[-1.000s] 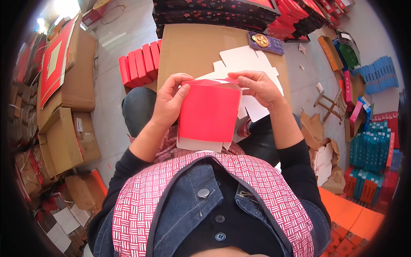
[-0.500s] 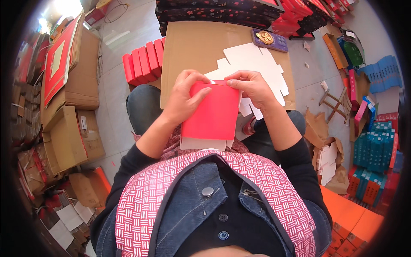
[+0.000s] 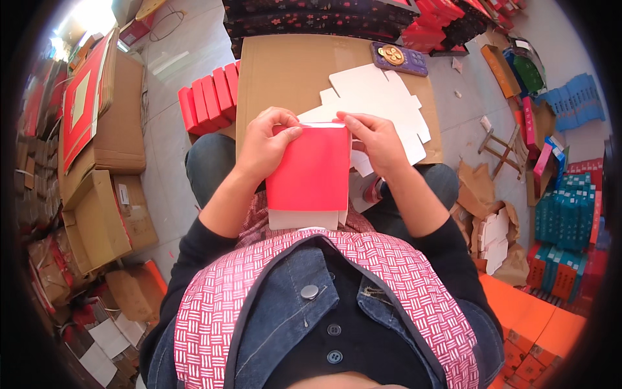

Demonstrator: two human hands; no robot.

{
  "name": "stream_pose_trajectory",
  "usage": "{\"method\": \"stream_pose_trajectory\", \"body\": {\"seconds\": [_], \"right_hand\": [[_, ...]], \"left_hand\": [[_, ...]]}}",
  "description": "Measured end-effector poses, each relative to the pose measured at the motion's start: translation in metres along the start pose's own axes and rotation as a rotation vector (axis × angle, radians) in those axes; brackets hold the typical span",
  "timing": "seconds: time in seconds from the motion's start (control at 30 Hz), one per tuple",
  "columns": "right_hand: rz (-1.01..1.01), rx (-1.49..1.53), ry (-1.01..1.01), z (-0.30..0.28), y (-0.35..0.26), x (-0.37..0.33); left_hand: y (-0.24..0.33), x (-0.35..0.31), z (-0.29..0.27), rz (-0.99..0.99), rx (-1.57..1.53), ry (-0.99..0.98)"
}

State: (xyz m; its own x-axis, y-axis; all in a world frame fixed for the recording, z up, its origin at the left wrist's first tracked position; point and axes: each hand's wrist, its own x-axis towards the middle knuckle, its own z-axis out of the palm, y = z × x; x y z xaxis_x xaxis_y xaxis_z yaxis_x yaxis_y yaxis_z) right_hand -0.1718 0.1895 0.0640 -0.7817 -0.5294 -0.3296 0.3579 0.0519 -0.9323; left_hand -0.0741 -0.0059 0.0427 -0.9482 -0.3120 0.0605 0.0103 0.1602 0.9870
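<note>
A red cardboard box (image 3: 308,172) with a white lower flap stands over my lap, its broad red face toward me. My left hand (image 3: 264,141) pinches its upper left corner, thumb on the red face and fingers behind. At the upper right corner my right hand (image 3: 377,139) grips the edge between thumb and bent fingers. A white strip shows along the top edge between the hands. Just beyond lie flat white die-cut carton blanks (image 3: 372,97), printed side hidden, on a brown cardboard surface (image 3: 285,71).
A purple phone (image 3: 405,59) with a gold ring lies at the board's far right. Folded red boxes (image 3: 208,97) stand in a row to the left. Black floral boxes (image 3: 317,21) fill the far side. An open brown carton (image 3: 97,220) sits left, orange boxes (image 3: 531,318) lower right.
The box's top flap has gone down, leaving a white strip at the top edge. My left thumb has shifted to the upper left corner; the view has moved slightly.
</note>
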Motion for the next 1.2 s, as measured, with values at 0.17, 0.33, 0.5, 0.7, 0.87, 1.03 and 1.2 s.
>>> {"method": "stream_pose_trajectory", "body": {"seconds": [0.17, 0.33, 0.5, 0.7, 0.87, 1.03, 1.2], "right_hand": [[-0.044, 0.092, -0.01, -0.004, 0.009, -0.005], [-0.048, 0.004, -0.044, -0.004, 0.006, 0.001], [-0.377, -0.167, 0.094, 0.021, 0.013, -0.019], [-0.619, -0.414, 0.107, 0.033, 0.029, -0.025], [-0.653, -0.546, 0.042, 0.03, 0.026, -0.025], [-0.521, -0.23, 0.03, 0.035, 0.026, -0.028], [-0.349, 0.2, -0.031, 0.037, 0.008, -0.04]], "left_hand": [[-0.002, 0.0, -0.001, -0.019, -0.056, -0.001], [0.009, -0.003, -0.001, -0.056, -0.069, 0.039], [0.009, -0.006, -0.004, -0.036, -0.057, 0.061], [0.01, -0.012, -0.006, -0.059, -0.086, 0.106], [0.009, -0.012, -0.006, 0.006, -0.07, 0.151], [0.013, -0.014, -0.006, -0.076, -0.168, 0.164], [0.02, -0.018, -0.009, -0.009, -0.214, 0.097]]}}
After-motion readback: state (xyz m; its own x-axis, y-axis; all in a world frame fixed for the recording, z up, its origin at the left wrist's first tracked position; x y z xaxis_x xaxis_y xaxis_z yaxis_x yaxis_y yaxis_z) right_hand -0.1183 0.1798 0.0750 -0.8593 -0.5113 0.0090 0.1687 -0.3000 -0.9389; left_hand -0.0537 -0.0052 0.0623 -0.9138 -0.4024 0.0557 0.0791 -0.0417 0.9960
